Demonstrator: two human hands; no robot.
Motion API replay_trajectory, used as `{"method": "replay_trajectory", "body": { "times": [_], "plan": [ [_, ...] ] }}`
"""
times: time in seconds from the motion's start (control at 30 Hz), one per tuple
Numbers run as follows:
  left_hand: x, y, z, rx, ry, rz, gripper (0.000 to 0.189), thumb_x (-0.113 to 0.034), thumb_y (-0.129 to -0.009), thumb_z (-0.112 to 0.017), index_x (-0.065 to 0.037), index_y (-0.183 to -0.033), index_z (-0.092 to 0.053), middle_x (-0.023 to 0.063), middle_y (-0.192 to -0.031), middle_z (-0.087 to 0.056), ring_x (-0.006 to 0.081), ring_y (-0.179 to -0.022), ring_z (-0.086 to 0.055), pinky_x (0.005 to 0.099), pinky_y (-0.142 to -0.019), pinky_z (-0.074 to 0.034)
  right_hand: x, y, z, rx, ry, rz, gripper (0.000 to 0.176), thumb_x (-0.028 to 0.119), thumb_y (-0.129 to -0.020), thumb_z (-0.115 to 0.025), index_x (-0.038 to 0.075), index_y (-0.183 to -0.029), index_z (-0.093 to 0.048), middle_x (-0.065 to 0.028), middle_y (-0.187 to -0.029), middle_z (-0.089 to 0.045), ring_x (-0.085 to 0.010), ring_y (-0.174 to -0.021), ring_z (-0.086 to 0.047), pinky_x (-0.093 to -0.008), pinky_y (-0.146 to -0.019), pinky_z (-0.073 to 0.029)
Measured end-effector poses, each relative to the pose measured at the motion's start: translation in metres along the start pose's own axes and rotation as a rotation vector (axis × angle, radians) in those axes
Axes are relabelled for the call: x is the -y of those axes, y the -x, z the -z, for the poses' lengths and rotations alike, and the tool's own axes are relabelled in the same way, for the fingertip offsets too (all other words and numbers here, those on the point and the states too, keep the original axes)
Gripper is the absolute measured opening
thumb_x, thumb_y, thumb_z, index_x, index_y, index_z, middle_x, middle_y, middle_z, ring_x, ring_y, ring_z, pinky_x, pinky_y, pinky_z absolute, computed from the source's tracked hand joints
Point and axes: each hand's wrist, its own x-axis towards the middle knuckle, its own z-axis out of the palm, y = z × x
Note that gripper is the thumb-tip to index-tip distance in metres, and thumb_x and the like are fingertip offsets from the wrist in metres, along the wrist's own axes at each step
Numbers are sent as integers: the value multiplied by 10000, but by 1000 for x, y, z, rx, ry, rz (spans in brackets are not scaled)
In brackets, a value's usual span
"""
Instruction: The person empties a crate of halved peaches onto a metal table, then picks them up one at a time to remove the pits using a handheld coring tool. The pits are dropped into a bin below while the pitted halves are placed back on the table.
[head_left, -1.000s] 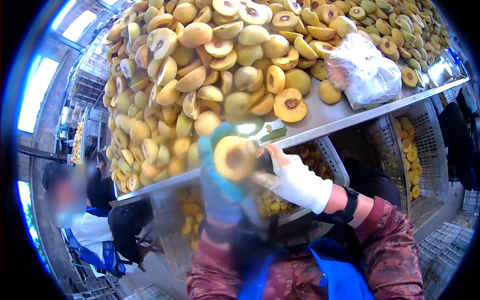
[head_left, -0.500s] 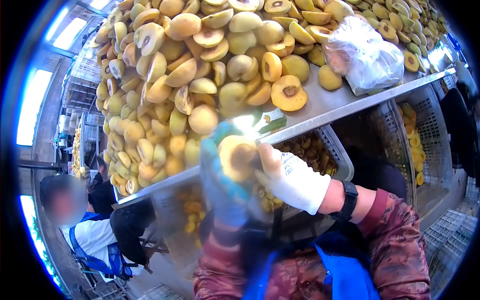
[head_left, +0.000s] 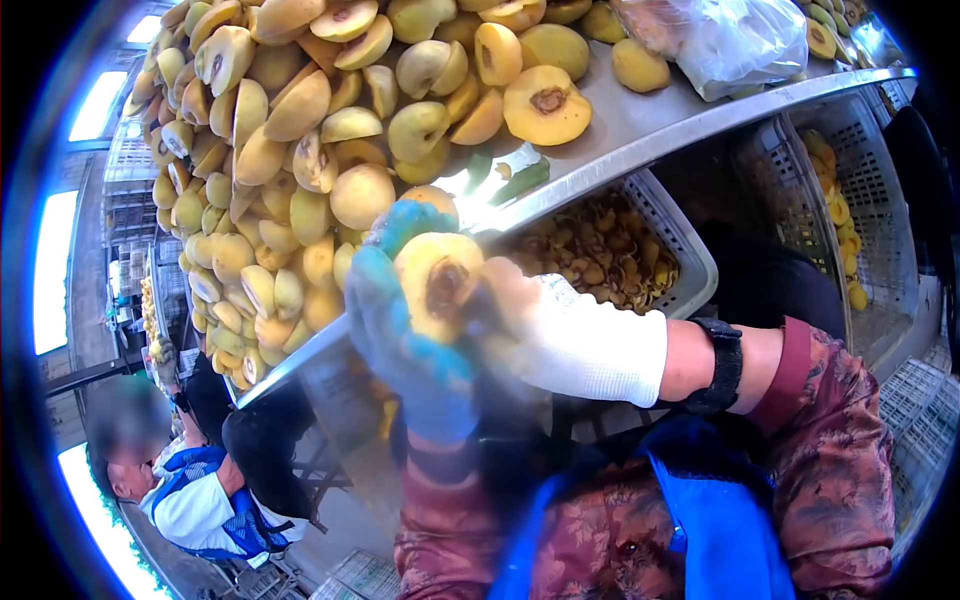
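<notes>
A halved yellow peach rests in my left hand, which wears a blue-and-teal glove with the fingers wrapped round the fruit. Its cut face, with a brown pit hollow, is turned toward my right hand. That hand wears a white glove, and its closed fingers are at the edge of the cut face. Blur hides the fingertips and whatever they may grip. Just beyond both hands, a heap of peach halves covers the metal table. One larger half lies cut side up near the edge.
A clear plastic bag sits on the table at the upper right. Beneath the edge stand a crate of brown-yellow scraps and another crate holding fruit pieces. At the left, a person in a blue vest sits by the table.
My view has shifted, so the table appears higher. Both hands remain together at the peach half, which has turned slightly in my left hand.
</notes>
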Motion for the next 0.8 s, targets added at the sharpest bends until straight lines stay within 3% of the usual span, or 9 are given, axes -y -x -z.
{"method": "replay_trajectory", "body": {
  "times": [0.13,0.2,0.37,0.43,0.47,0.57,0.67,0.77,0.8],
  "plan": [
    [9,-7,7,91,6,186,594,-481,-1044,-372,60,-1183,-576,142,-1039,-667,235,-981,-643,367,-892,-525,6,2,4,104,-56,-157,427,252,-934,-586,-73,-1166,-433,-221,-746,-626,-338,-606,-615,-429,-568,-501],
    [7,-8,8,136,84,273,563,-457,-1046,-390,56,-1164,-590,143,-1019,-674,237,-970,-646,364,-886,-526,2,3,1,124,-61,-168,440,244,-929,-595,-69,-1188,-424,-187,-717,-615,-300,-569,-604,-406,-555,-507],
    [4,-14,5,113,536,528,572,-476,-1031,-423,45,-1210,-576,165,-1091,-665,260,-1011,-644,389,-919,-517,17,3,16,219,-396,-329,440,227,-927,-605,-61,-1197,-410,-98,-674,-588,-193,-546,-592,-342,-515,-494],
    [-9,-13,-2,86,525,400,597,-500,-1020,-433,40,-1242,-559,174,-1144,-646,269,-1027,-643,391,-922,-521,35,1,35,364,-605,-449,444,230,-928,-604,-59,-1201,-407,-76,-669,-579,-163,-549,-590,-325,-507,-489],
    [-15,-12,-4,71,519,331,612,-513,-1015,-438,37,-1258,-550,178,-1170,-637,274,-1035,-643,392,-923,-523,31,1,32,334,-540,-419,442,229,-928,-606,-58,-1198,-406,-76,-668,-578,-163,-548,-588,-322,-507,-489],
    [-5,-6,-1,145,554,369,635,-527,-996,-471,35,-1284,-534,182,-1197,-622,278,-1033,-647,394,-889,-546,23,5,21,264,-313,-373,452,239,-926,-603,-56,-1200,-399,-81,-665,-576,-170,-545,-587,-320,-514,-494],
    [-1,-3,-1,164,583,381,576,-465,-991,-525,53,-1240,-562,186,-1143,-641,274,-989,-661,402,-857,-564,29,8,22,262,-313,-412,479,252,-925,-595,-63,-1218,-384,-103,-671,-581,-192,-552,-597,-334,-527,-501],
    [-6,-2,-6,151,518,305,540,-421,-984,-557,64,-1221,-569,189,-1120,-648,271,-955,-670,392,-839,-572,16,11,20,351,-573,-364,524,252,-928,-578,-76,-1265,-348,-119,-685,-586,-210,-557,-600,-348,-539,-507],
    [-6,-2,-9,138,500,259,532,-408,-979,-568,67,-1220,-569,189,-1115,-650,271,-950,-671,390,-836,-573,9,11,14,291,-466,-324,528,251,-927,-583,-73,-1268,-343,-113,-687,-584,-199,-555,-595,-339,-537,-506]
  ]
}}
